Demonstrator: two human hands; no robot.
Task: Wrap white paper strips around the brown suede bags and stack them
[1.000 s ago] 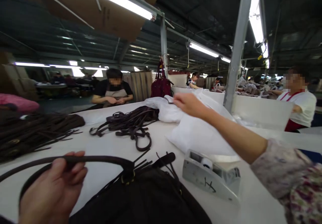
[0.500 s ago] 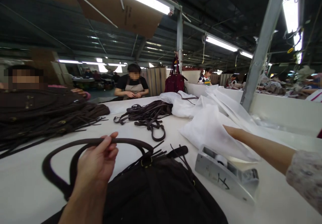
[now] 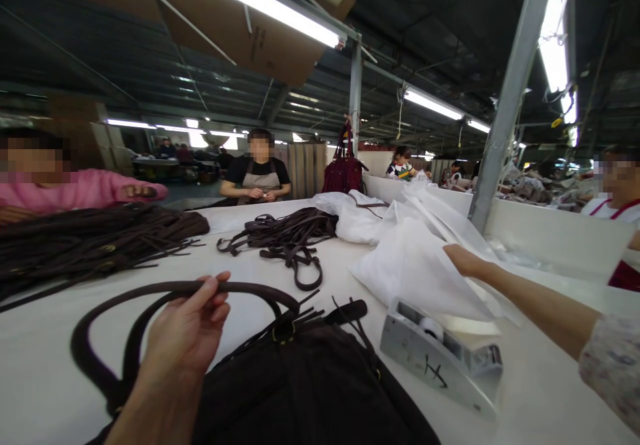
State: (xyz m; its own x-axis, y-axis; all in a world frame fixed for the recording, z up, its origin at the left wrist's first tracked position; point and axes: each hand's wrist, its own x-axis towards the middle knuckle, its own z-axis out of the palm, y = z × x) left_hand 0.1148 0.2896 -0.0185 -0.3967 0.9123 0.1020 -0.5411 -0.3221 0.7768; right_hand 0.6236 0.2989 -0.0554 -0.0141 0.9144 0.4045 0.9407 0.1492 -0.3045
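A dark brown bag [image 3: 310, 385] with brass-coloured buckles lies on the white table right before me. My left hand [image 3: 193, 322] is closed around one of its rounded carrying handles [image 3: 150, 290], thumb on top, holding it up off the table. The second handle arches behind my wrist. Over to the right, my right hand [image 3: 463, 260] is at a heap of white translucent plastic bags [image 3: 415, 265]. Its fingers are hidden by the plastic, so their grip does not show. A grey tape dispenser [image 3: 435, 358] stands between the dark bag and my right forearm.
Dark straps [image 3: 295, 228] lie in a pile mid-table. More dark bags [image 3: 100, 238] are stacked at left, beside a person in pink [image 3: 100, 188]. Another person in an apron [image 3: 257, 175] faces me. A slanted metal post [image 3: 505, 105] rises behind the plastic; a maroon bag [image 3: 343, 172] hangs farther back.
The view has turned slightly right and up. My left hand still holds the handle, and my right hand remains at the plastic. The person in pink has moved an arm above the stacked bags.
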